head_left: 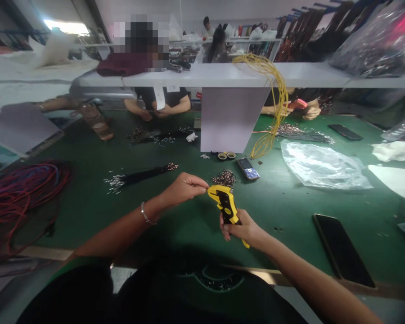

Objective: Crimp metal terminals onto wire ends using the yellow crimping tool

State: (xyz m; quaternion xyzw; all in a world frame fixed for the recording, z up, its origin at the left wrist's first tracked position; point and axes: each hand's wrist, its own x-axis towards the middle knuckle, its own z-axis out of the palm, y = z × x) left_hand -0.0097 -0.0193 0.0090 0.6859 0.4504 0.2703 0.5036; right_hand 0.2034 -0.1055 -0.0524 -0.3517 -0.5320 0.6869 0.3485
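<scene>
My right hand is closed around the handles of a yellow and black wire stripper, its head pointing up and to the left. Thumb and fingertips of my left hand are pinched together right at the stripper's jaws. A thin wire seems to be in that pinch; a small pale end shows by the fingers, and the rest is hidden. Just behind the stripper's head lies a small pile of short cut bits. Left of it, a bundle of black wires with silvery ends rests on the green table.
Red and blue cables are heaped at the left. A keypad phone, a plastic bag and a dark smartphone lie to the right. Yellow wires hang from the shelf. Co-workers' hands show across the table.
</scene>
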